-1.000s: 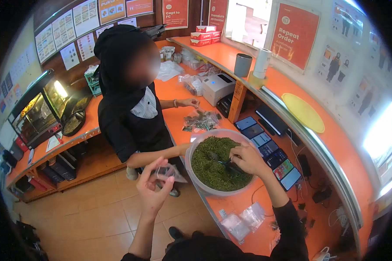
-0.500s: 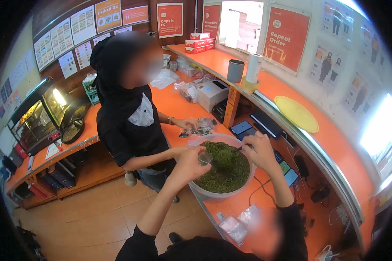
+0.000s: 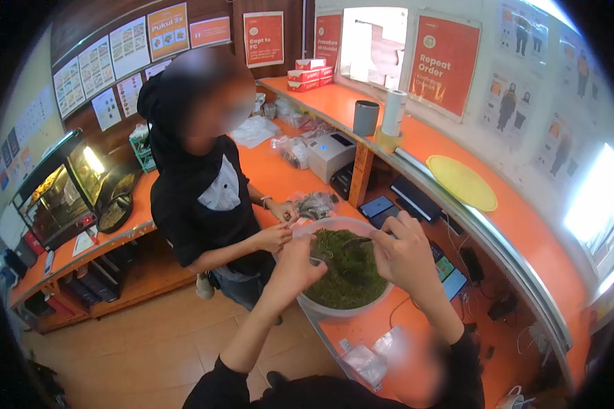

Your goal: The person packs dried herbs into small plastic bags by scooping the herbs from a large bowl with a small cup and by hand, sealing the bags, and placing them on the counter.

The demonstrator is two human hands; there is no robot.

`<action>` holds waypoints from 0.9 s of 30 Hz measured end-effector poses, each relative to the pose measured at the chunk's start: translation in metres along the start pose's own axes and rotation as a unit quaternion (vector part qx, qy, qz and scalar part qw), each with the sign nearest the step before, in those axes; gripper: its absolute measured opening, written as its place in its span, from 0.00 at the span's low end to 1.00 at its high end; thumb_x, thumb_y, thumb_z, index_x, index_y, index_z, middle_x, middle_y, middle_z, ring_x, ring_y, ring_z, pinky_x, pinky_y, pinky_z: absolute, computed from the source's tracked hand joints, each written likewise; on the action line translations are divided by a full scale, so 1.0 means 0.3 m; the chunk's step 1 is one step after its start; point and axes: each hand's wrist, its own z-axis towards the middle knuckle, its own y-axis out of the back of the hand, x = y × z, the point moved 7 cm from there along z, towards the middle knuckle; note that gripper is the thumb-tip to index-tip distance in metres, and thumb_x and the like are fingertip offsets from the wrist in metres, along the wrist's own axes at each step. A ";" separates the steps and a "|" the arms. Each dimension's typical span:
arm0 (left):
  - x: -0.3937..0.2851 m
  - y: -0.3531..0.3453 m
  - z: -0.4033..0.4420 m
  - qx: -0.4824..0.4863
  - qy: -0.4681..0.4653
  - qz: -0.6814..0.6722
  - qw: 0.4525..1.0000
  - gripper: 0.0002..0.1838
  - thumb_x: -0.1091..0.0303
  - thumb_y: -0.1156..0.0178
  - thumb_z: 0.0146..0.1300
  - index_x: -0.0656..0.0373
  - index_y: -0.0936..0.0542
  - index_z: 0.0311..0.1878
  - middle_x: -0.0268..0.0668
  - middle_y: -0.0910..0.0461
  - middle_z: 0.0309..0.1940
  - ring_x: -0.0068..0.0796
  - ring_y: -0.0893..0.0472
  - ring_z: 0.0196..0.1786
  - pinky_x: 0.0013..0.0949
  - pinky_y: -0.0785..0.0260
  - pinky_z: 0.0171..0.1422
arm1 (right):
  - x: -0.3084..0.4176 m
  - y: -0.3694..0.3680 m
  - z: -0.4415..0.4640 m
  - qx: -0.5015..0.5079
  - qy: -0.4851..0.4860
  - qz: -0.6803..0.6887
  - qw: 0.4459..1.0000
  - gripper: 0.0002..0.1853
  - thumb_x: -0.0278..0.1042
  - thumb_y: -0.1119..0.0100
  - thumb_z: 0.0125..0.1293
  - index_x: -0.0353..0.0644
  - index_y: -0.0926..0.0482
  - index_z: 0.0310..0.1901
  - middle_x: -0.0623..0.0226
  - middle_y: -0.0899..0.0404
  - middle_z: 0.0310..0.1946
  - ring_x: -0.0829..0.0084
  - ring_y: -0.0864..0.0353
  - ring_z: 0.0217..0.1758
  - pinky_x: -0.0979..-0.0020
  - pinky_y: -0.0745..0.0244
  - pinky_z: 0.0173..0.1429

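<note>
A round whitish tub point(image 3: 334, 311) of chopped green herb point(image 3: 348, 276) stands on the orange counter. Over its left side my left hand point(image 3: 297, 267) is closed on a small clear bag, mostly hidden by the fingers. My right hand point(image 3: 406, 255), above the tub's right side, pinches the handle of a dark spoon point(image 3: 357, 241), whose far end is over the herb near the bag. Beyond the tub, a co-worker's two hands point(image 3: 277, 235) meet beside a pile of small filled bags point(image 3: 315, 204).
The co-worker point(image 3: 208, 198) stands at the left of the tub. Clear bags point(image 3: 366, 362) lie on the counter near me. Phones point(image 3: 450, 276) and cables are at the right, under a raised shelf with a yellow lid point(image 3: 462, 183). A printer point(image 3: 331, 155) stands further back.
My left hand has moved from beside the tub to over it with the small bag. My right hand has lifted the spoon from the herb. The co-worker's hands have come together.
</note>
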 end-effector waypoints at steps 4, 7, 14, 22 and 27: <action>0.008 0.019 0.010 -0.052 -0.060 -0.003 0.997 0.31 0.66 0.29 0.50 0.69 0.24 0.57 0.51 0.19 0.44 0.42 0.19 0.43 0.39 0.27 0.50 | 0.024 -0.288 -0.131 0.174 -0.009 0.050 0.983 0.06 0.29 0.35 0.51 0.34 0.17 0.28 0.57 0.21 0.35 0.55 0.23 0.45 0.59 0.26 0.49; -0.012 0.039 0.005 -0.078 -0.094 0.002 0.993 0.29 0.68 0.28 0.51 0.68 0.24 0.56 0.45 0.18 0.40 0.28 0.19 0.27 0.31 0.26 0.35 | 0.053 -0.355 -0.198 0.248 -0.013 0.042 0.968 0.10 0.33 0.33 0.53 0.36 0.16 0.33 0.59 0.21 0.38 0.57 0.22 0.47 0.60 0.27 0.51; -0.063 0.008 -0.053 -0.014 0.005 -0.183 0.983 0.25 0.67 0.27 0.57 0.65 0.24 0.55 0.39 0.19 0.38 0.17 0.20 0.32 0.23 0.27 0.38 | 0.087 -0.198 -0.087 -0.030 -0.112 0.191 0.975 0.21 0.39 0.27 0.55 0.46 0.18 0.50 0.69 0.23 0.31 0.66 0.23 0.42 0.67 0.34 0.50; -0.009 -0.005 -0.091 -0.055 0.006 -0.441 0.896 0.10 0.76 0.33 0.65 0.67 0.21 0.47 0.39 0.16 0.38 0.24 0.15 0.37 0.23 0.23 0.43 | 0.026 -0.155 -0.109 -0.124 -0.177 0.343 0.914 0.03 0.26 0.31 0.60 0.40 0.16 0.35 0.66 0.19 0.28 0.69 0.21 0.30 0.70 0.33 0.39; -0.020 0.015 -0.118 -0.090 -0.002 -0.465 0.881 0.05 0.76 0.33 0.65 0.66 0.18 0.41 0.36 0.16 0.29 0.20 0.17 0.28 0.21 0.27 0.31 | 0.046 -0.127 -0.128 -0.155 -0.146 0.332 0.919 0.03 0.24 0.31 0.59 0.39 0.17 0.32 0.65 0.18 0.27 0.70 0.20 0.30 0.71 0.32 0.40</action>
